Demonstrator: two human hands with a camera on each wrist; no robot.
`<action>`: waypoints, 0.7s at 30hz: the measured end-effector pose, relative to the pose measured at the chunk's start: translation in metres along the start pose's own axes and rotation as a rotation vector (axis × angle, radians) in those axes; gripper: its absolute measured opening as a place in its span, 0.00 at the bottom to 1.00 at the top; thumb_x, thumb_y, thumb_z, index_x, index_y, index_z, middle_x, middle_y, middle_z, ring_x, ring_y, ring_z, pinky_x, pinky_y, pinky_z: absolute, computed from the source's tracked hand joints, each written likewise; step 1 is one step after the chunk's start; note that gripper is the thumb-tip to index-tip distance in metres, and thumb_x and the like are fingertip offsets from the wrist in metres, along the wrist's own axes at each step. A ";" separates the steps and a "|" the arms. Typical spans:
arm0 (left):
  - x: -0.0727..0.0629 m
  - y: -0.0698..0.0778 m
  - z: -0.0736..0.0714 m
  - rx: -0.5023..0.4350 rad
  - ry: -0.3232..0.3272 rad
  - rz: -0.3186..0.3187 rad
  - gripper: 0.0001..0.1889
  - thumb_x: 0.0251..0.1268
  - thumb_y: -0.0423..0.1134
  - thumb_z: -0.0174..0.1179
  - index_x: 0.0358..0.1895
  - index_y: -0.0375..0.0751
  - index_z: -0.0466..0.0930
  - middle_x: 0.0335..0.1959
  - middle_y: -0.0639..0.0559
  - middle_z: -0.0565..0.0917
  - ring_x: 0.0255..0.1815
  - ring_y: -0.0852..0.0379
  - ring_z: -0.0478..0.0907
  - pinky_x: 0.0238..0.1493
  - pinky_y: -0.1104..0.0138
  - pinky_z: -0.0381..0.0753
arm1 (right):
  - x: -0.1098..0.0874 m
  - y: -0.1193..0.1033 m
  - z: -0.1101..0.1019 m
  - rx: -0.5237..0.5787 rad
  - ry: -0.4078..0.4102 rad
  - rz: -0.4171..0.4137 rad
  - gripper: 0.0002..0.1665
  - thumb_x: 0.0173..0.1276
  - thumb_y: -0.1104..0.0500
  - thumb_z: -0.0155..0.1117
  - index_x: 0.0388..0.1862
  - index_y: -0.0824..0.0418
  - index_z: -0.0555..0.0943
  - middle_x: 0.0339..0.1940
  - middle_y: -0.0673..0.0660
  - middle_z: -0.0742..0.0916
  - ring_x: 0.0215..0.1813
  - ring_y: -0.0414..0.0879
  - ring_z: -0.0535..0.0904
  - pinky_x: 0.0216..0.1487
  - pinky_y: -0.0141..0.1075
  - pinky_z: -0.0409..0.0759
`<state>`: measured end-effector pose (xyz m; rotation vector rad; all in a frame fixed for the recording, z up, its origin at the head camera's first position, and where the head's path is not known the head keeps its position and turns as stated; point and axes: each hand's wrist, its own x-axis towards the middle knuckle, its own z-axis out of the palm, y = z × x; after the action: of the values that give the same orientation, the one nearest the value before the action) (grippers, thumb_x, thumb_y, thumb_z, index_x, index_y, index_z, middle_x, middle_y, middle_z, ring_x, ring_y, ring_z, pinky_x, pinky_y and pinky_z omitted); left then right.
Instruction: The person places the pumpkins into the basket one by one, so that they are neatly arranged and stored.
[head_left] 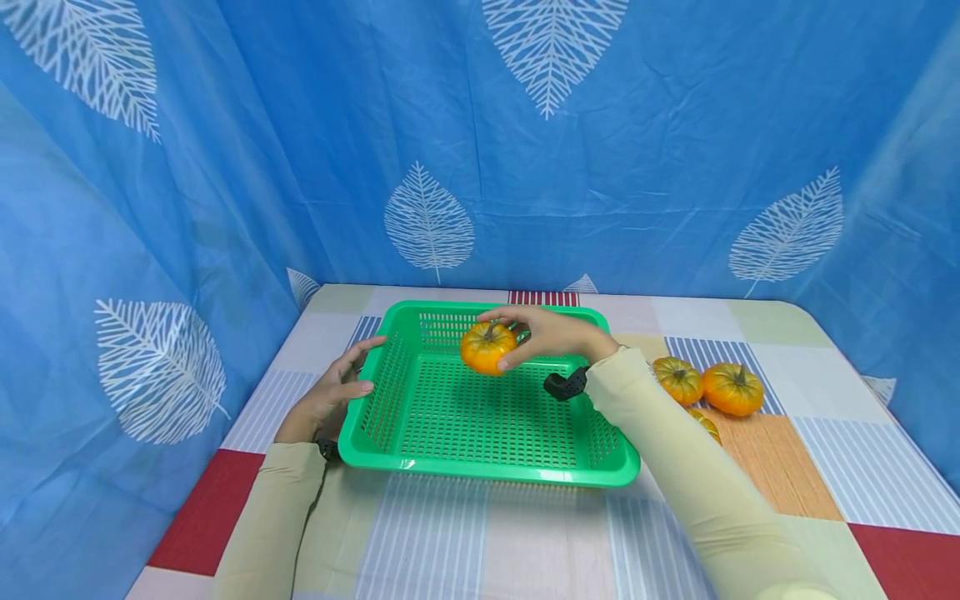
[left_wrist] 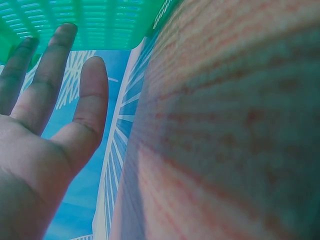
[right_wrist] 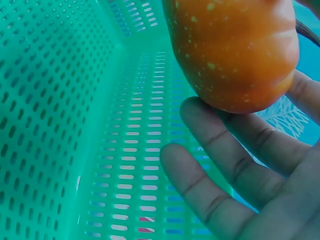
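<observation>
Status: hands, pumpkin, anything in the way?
Right hand holding pumpkin over green basket. Left hand at basket's left rim. Nothing visible between pumpkin and basket floor.

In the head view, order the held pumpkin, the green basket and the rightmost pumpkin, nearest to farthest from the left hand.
1. Green basket: its left side meets the left hand.
2. Held pumpkin: over the basket, in the grip of the right hand.
3. Rightmost pumpkin: on the table, right of the basket.
</observation>
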<state>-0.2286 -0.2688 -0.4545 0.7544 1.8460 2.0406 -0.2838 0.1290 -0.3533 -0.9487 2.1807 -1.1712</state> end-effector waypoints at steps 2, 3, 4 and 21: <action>0.000 0.000 0.000 -0.005 -0.003 0.001 0.30 0.77 0.37 0.62 0.76 0.69 0.70 0.65 0.56 0.76 0.59 0.60 0.80 0.55 0.64 0.88 | 0.004 0.000 0.001 -0.015 -0.005 0.000 0.48 0.68 0.62 0.78 0.84 0.66 0.67 0.76 0.65 0.76 0.74 0.62 0.72 0.66 0.48 0.82; 0.000 0.000 0.000 -0.006 -0.006 0.003 0.30 0.78 0.36 0.61 0.76 0.69 0.69 0.66 0.56 0.75 0.59 0.60 0.80 0.55 0.64 0.88 | 0.005 0.000 0.001 -0.018 -0.009 0.001 0.49 0.68 0.62 0.78 0.84 0.67 0.67 0.76 0.65 0.76 0.74 0.62 0.72 0.67 0.49 0.82; -0.001 0.000 0.000 -0.004 -0.010 0.006 0.30 0.78 0.37 0.61 0.76 0.69 0.69 0.66 0.56 0.75 0.60 0.60 0.80 0.56 0.63 0.88 | 0.007 0.000 0.001 -0.023 -0.012 0.003 0.49 0.68 0.62 0.79 0.84 0.66 0.67 0.77 0.64 0.76 0.75 0.62 0.71 0.68 0.48 0.81; -0.001 0.003 0.002 0.005 0.009 0.009 0.29 0.78 0.38 0.62 0.75 0.68 0.72 0.66 0.56 0.74 0.59 0.60 0.78 0.54 0.66 0.88 | 0.041 -0.018 0.011 -0.044 -0.075 0.050 0.48 0.71 0.62 0.76 0.85 0.63 0.65 0.79 0.67 0.73 0.73 0.62 0.74 0.69 0.47 0.81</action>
<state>-0.2259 -0.2683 -0.4513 0.7575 1.8564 2.0492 -0.2960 0.0853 -0.3476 -0.9355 2.1662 -1.0514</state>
